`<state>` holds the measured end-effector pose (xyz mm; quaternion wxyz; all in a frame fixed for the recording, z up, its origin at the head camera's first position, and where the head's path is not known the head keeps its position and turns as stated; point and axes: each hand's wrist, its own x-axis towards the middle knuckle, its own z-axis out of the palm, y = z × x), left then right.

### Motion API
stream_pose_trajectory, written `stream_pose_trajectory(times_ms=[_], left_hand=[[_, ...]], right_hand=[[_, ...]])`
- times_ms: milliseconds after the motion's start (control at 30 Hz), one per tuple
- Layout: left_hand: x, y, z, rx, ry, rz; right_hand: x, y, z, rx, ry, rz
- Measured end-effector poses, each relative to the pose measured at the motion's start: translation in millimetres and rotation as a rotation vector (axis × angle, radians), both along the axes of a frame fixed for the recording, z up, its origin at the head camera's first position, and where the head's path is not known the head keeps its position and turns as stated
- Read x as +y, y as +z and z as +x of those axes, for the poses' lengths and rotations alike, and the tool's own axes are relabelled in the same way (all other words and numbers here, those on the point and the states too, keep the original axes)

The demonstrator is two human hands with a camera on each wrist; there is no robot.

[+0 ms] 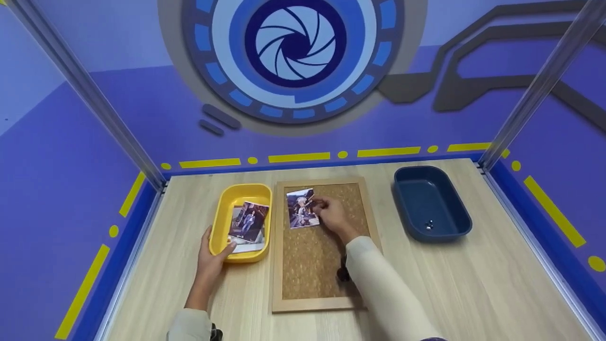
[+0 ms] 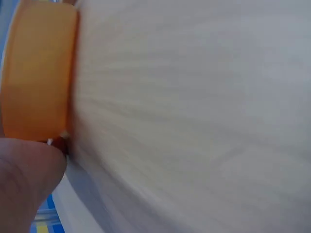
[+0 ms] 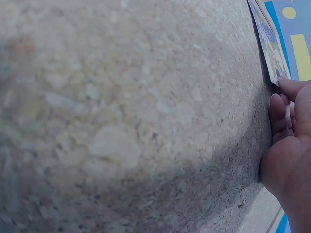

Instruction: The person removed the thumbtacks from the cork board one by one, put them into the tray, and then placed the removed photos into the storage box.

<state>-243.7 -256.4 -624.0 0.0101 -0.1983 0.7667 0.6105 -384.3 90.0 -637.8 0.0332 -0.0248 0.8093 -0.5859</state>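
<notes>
My left hand grips the near left corner of a yellow tray, its thumb over the rim. Photos lie overlapping inside, the top one showing a person in blue. To the right of the tray a wood-framed cork board lies flat. My right hand is above its upper part, pinching the right edge of a photo placed near the board's top left. In the right wrist view, the photo's corner meets the fingertips close to the cork. The left wrist view shows the thumb against the tray wall.
A dark blue tray stands to the right of the board, with a few small shiny pieces in it. The pale wooden table is bounded by blue-purple panels and metal posts.
</notes>
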Motion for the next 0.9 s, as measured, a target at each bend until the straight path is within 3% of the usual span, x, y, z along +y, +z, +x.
stream_pose_trajectory(times_ms=[133,333,600,900], left_hand=[[-8.0,-9.2,0.7,0.04,-0.065,0.017],[-11.8,-15.8,2.1,0.075,-0.114,-0.013],[-9.9,-17.1,7.6,0.101,-0.128,0.01],[-5.7,-18.8,7.6,0.11,-0.104,0.011]], right_hand=[[0.9,0.4,-0.5,-0.002,-0.001,-0.003],[1.5,-0.7,-1.2,-0.019,-0.02,-0.002],[0.6,2.9,-1.5,-0.101,-0.059,-0.145],[10.0,-0.4,-5.7,-0.08,-0.112,-0.23]])
